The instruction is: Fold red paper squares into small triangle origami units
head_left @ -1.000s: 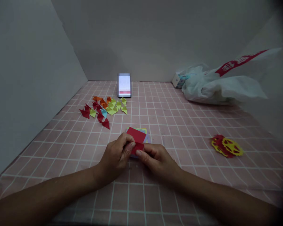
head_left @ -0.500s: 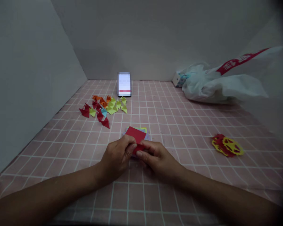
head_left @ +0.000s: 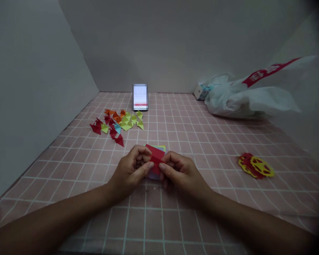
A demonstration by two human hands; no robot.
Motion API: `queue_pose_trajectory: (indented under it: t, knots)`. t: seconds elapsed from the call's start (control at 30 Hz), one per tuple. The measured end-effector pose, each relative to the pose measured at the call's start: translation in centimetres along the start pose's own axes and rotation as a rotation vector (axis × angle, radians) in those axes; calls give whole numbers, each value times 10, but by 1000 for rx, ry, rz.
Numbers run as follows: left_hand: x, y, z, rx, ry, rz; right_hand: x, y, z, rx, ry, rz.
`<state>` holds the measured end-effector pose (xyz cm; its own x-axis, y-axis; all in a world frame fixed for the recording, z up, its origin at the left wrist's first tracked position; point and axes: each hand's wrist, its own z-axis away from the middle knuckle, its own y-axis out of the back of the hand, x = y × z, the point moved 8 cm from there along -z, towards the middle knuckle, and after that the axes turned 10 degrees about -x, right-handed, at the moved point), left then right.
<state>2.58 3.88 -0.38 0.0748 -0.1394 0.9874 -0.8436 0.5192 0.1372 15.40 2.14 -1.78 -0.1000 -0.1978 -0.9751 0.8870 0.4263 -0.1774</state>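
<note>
Between my two hands is a small piece of red paper [head_left: 156, 165], apparently folded, pinched at its left by my left hand [head_left: 129, 169] and at its right by my right hand [head_left: 185, 174]. Both thumbs lie on the near side, with the fingers curled behind. Just beyond it, a flat red sheet [head_left: 154, 151] tops a stack of coloured paper [head_left: 161, 146] with yellow and lilac edges. Whether the held piece touches that sheet, I cannot tell. My hands partly cover the stack.
Several folded paper cranes [head_left: 126, 122] in red, orange, yellow-green and blue lie at the left. Behind them stands a lit phone [head_left: 140, 97]. Red and yellow cut-out shapes [head_left: 256, 166] lie at the right. A white plastic bag [head_left: 236, 101] rests beside a small box [head_left: 199, 91] at the back right.
My fingers have spread slightly apart along the red paper, showing more of it between them. My left hand has shifted a little left and its thumb has straightened.
</note>
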Motion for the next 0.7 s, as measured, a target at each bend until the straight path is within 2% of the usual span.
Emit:
queue_pose_trajectory:
  t: [0.23, 0.7]
  knots:
    - [-4, 0, -2, 5, 65, 92, -3, 2, -1, 0, 80, 60]
    - [-2, 1, -2, 23, 64, 67, -4, 1, 0, -15, 84, 86]
